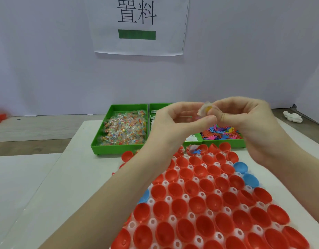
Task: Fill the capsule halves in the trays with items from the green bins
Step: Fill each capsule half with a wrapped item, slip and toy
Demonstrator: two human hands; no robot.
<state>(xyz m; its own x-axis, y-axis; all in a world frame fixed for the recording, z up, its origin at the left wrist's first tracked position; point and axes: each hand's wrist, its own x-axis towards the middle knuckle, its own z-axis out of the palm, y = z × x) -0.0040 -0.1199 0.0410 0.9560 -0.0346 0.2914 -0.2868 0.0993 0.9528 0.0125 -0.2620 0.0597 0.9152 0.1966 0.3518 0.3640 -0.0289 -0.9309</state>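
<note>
- my hands are raised together above the far end of the tray (186, 196), in front of the green bins.
- my left hand (175, 119) and my right hand (248, 121) both pinch one small clear packet (206, 109) with a yellow piece inside; fingers curl round it from both sides.
- the packet is crumpled, so i cannot tell its long axis or which way it points.
- the white tray lies on the desk (79, 177) with its long side running away from me, tilted toward the desk's far left; red capsule halves (196, 203) sit in it open side up.
- a few blue halves (240, 167) sit at the tray's right edge.
- the left bin (119, 147) holds wrapped packets; the right bin (225, 141) holds coloured hand shapes; the middle bin (156, 106) is mostly hidden by my left hand.
</note>
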